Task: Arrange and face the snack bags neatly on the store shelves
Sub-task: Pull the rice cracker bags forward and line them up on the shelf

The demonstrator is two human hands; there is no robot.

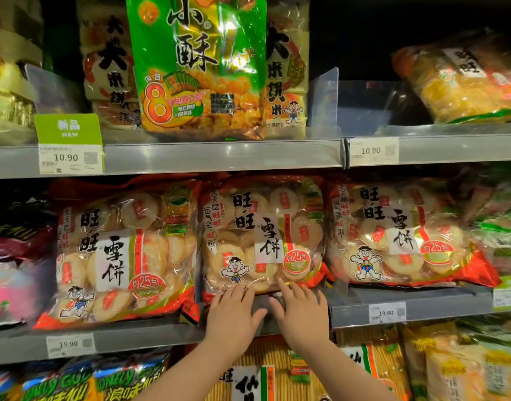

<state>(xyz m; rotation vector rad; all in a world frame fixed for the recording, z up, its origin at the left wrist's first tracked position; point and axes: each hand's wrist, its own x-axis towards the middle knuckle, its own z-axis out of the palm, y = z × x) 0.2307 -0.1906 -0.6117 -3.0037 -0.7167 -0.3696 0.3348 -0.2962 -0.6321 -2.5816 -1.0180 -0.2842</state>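
Three big clear-and-red rice cracker bags stand side by side on the middle shelf (pixel 161 335): the left bag (pixel 118 253), the middle bag (pixel 263 233) and the right bag (pixel 399 235). My left hand (pixel 234 311) and my right hand (pixel 300 308) reach up with straight fingers, and their fingertips touch the bottom edge of the middle bag. The middle bag sits a little further back than the left bag. On the shelf above, a green snack bag (pixel 199 65) stands upright facing front.
Beige rice cracker bags (pixel 286 70) stand behind the green bag. A yellow bag (pixel 462 79) lies tilted at the upper right, past a clear divider (pixel 325 96). Price tags (pixel 70 157) line the shelf rails. More snack bags (pixel 373 369) fill the shelf below.
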